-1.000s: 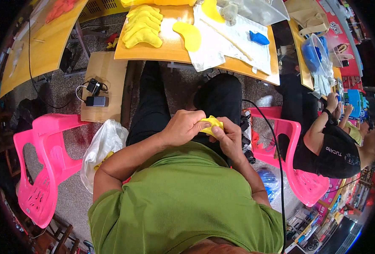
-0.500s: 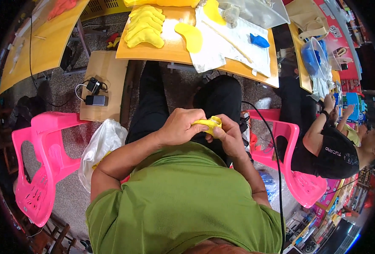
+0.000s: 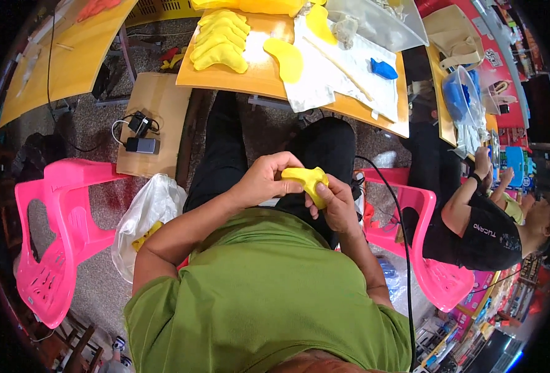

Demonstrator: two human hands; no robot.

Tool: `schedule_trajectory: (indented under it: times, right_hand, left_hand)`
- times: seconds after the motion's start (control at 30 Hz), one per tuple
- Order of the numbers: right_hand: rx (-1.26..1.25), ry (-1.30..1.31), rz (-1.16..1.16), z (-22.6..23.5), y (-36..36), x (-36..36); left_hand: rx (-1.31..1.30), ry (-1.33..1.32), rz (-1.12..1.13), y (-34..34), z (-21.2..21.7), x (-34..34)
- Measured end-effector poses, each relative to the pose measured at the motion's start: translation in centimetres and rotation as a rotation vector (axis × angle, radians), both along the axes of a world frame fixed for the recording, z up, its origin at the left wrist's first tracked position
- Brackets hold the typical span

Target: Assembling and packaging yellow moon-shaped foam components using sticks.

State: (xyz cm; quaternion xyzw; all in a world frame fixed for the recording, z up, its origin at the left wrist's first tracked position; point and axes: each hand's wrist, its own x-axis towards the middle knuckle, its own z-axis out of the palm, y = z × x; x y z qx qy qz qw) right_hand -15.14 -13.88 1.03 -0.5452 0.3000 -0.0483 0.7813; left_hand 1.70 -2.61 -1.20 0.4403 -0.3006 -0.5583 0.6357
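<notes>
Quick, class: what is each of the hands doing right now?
Left hand: closed on the yellow piece.
Right hand: closed on the same yellow piece.

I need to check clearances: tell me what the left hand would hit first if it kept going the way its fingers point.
The left hand points right, toward the right hand; first in line is the yellow piece both hold, already touched.

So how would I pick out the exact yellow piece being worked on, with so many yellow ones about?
Start at the green shirt low in the view and follow both forearms up to the lap. There the left hand and right hand pinch one small yellow piece. The other yellow pieces lie on the wooden table.
</notes>
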Motion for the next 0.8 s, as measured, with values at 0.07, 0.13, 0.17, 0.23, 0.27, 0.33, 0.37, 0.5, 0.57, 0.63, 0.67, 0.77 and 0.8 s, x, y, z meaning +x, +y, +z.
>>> schedule_trajectory:
  times: [0.07, 0.13, 0.17, 0.23, 0.27, 0.33, 0.37, 0.5, 0.57, 0.63, 0.67, 0.77, 0.8]
  right_hand:
    - [0.024, -0.01, -0.023, -0.3, 0.0, -0.1]
    - [0.052, -0.071, -0.099, -0.8, 0.3, -0.1]
    - [0.052, -0.07, -0.095, -1.0, 0.4, -0.1]
    - [0.034, -0.06, -0.071, -1.1, 0.6, -0.2]
    - [0.031, -0.058, -0.054, -1.1, 0.9, -0.2]
    - [0.03, -0.008, -0.011, -0.9, 0.9, -0.3]
    - [0.029, 0.041, 0.03, -0.8, 0.9, -0.3]
    - [-0.291, 0.16, 0.069, 1.0, 0.0, -0.6]
    - [-0.313, -0.024, -0.292, 5.4, 1.3, 0.2]
    - [-0.462, -0.435, -0.418, 7.3, 1.7, -0.5]
    - [-0.46, -0.649, -0.357, 5.9, 1.3, -0.5]
    - [-1.072, -0.228, 0.095, -0.8, 0.9, 2.2]
    - [-1.075, -0.237, 0.103, -0.6, 1.1, 2.0]
  left_hand:
    - [0.019, 0.095, 0.048, 0.0, 0.5, -0.5]
    - [0.038, 0.191, 0.094, 0.1, 0.2, -0.6]
    - [0.087, 0.111, 0.06, 0.0, -0.7, -0.6]
    - [0.136, 0.033, 0.026, 0.1, -0.9, -0.4]
    - [0.143, -0.105, 0.042, 0.1, -0.8, -0.4]
    - [0.15, -0.242, 0.061, 0.2, -0.6, -0.1]
    - [0.167, -0.263, 0.019, 0.2, -0.6, 0.2]
    - [0.008, 0.205, 0.066, -0.1, -3.4, -0.5]
    - [0.017, 0.287, -0.026, 0.3, -4.3, -0.3]
    - [0.067, 0.062, -0.121, 0.5, -4.8, -0.8]
    - [0.068, 0.039, -0.18, 0.5, -5.0, -1.1]
    - [-0.031, 0.135, -0.273, -0.5, -6.1, -1.9]
    - [0.121, 0.317, -0.363, -0.5, -6.8, -2.1]
